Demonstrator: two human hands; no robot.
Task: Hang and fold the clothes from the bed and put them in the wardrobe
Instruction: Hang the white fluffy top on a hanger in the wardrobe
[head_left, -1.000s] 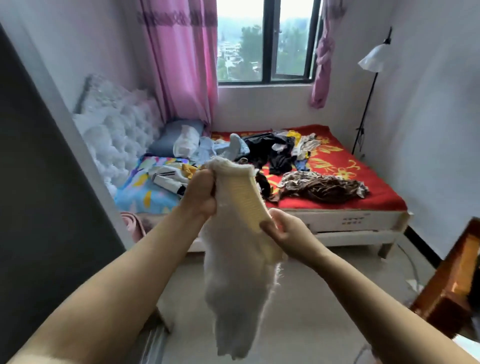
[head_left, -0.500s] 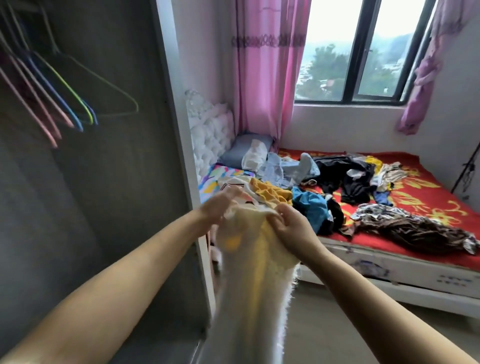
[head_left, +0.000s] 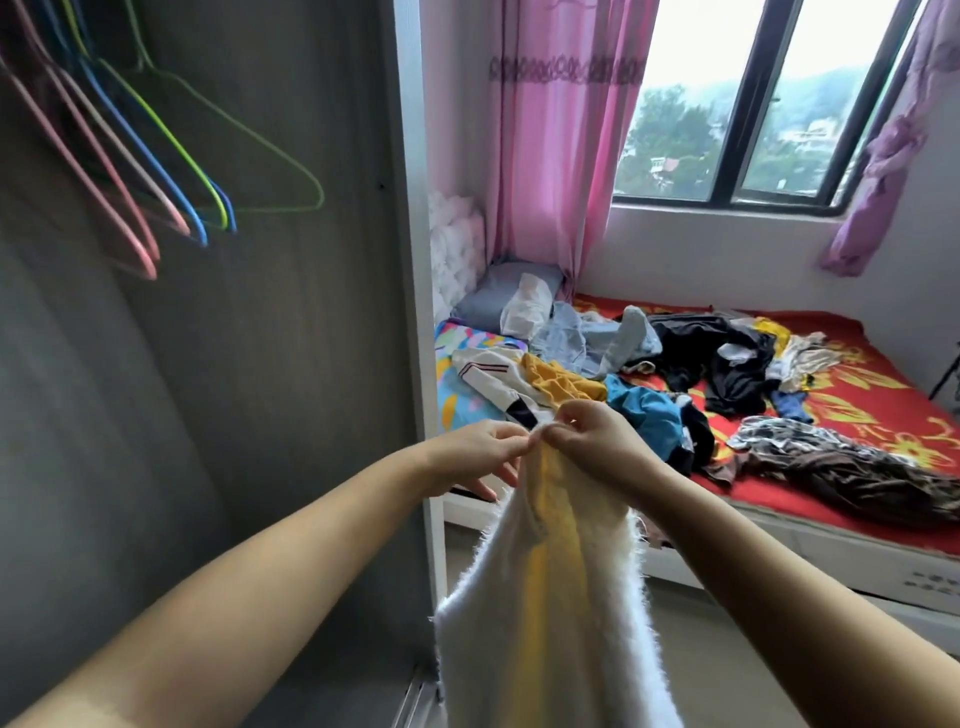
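**Fuzzy garment held up beside the open wardrobe**

Since half a second ago, the view has been swung further left, so that more of the wardrobe interior and its hangers is taken in, and the two hands have been brought closer together at the top of the garment; a second ago the bed was faced squarely and the wardrobe was barely seen.

Head view: a white fuzzy garment (head_left: 540, 613) with a yellow inner side is held up in front of the person, its length hanging down out of the lower edge of the picture. Its top edge is pinched by the right hand (head_left: 597, 441), fingers curled round the fabric. The same edge is pinched by the thumb and forefinger of the left hand (head_left: 478, 457), while its other fingers are spread loosely below. The fingertips of both hands nearly meet.

To the left, the open wardrobe (head_left: 270, 364) is seen, with pink, blue and green wire hangers (head_left: 171, 171) hung in its upper part, blurred. Behind the hands, a heap of mixed clothes (head_left: 675, 384) is spread over the bed (head_left: 857, 415), which is covered by a red sheet with yellow flowers. A pink curtain (head_left: 561, 145) is hung beside the window (head_left: 769, 104).
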